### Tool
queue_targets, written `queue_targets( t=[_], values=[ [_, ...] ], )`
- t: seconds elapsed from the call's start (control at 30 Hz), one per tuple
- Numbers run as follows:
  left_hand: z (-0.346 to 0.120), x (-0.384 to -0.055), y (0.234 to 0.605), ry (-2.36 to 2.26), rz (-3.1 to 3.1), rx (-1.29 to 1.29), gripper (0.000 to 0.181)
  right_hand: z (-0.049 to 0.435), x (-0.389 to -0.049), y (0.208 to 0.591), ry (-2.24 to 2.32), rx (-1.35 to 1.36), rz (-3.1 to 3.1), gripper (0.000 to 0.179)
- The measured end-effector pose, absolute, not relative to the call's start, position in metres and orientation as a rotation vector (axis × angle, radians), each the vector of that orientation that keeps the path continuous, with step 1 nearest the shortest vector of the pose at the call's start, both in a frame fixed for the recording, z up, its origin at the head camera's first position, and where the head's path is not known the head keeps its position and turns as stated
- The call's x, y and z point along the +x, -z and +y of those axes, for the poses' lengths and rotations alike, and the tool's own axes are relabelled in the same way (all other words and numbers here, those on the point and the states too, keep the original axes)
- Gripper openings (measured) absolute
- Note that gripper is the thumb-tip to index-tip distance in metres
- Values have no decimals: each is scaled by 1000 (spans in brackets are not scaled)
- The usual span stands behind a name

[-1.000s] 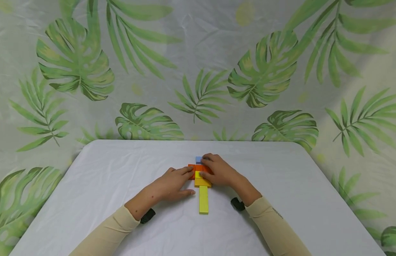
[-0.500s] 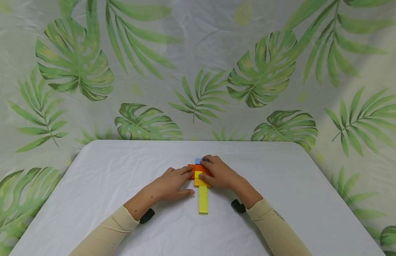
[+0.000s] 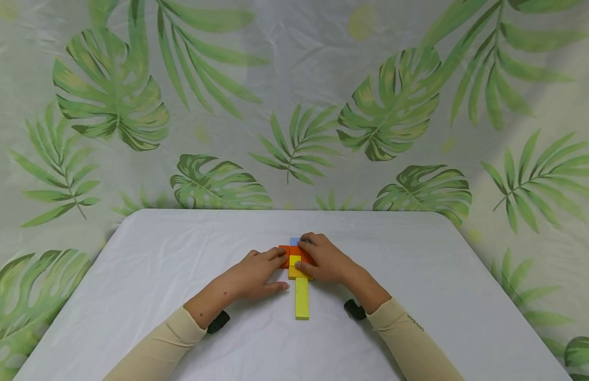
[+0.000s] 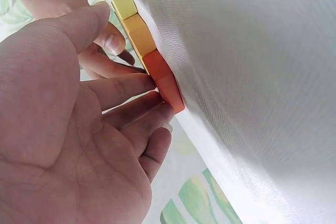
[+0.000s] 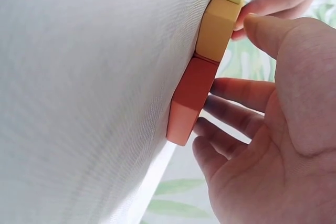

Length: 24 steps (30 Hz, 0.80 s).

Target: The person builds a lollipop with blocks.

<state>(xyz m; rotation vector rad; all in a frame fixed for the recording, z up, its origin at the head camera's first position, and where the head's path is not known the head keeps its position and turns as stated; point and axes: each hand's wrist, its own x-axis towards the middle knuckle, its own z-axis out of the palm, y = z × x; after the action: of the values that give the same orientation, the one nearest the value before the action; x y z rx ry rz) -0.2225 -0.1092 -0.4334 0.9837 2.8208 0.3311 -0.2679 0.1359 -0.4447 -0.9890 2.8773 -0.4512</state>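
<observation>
Flat coloured blocks lie joined in a figure on the white table. A long lime-yellow block (image 3: 301, 299) forms its near end, touching an amber block (image 3: 293, 273). Beyond that come a small yellow block (image 3: 295, 260), orange-red blocks (image 3: 295, 250) and a blue block (image 3: 294, 241) at the far end. My left hand (image 3: 256, 275) touches the left orange-red block (image 4: 164, 80) with its fingertips, thumb held apart. From the right, my right hand (image 3: 329, 259) has its fingers at the blue and right orange-red block (image 5: 194, 85); its thumb lies near the yellow and amber ones. Fingers partly hide the blocks.
The white cloth-covered table (image 3: 180, 238) has its far edge against a leaf-print backdrop (image 3: 299, 106). A black strap device (image 3: 219, 321) sits at the left wrist and another black device (image 3: 354, 309) at the right.
The blue block has slid slightly nearer, toward the orange-red blocks, along with the right hand's fingers. The left hand has stayed in place.
</observation>
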Motion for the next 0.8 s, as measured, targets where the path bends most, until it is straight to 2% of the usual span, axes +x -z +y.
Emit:
queue_targets(
  t=[0.37,0.8],
  values=[
    [-110,-224,433,-355,2833,1021,73,136,-264,444,446,-952,2857,68],
    [-121,-233,430,-483,2959,978,63,148,-255,442,419,-895,2984,65]
  ],
)
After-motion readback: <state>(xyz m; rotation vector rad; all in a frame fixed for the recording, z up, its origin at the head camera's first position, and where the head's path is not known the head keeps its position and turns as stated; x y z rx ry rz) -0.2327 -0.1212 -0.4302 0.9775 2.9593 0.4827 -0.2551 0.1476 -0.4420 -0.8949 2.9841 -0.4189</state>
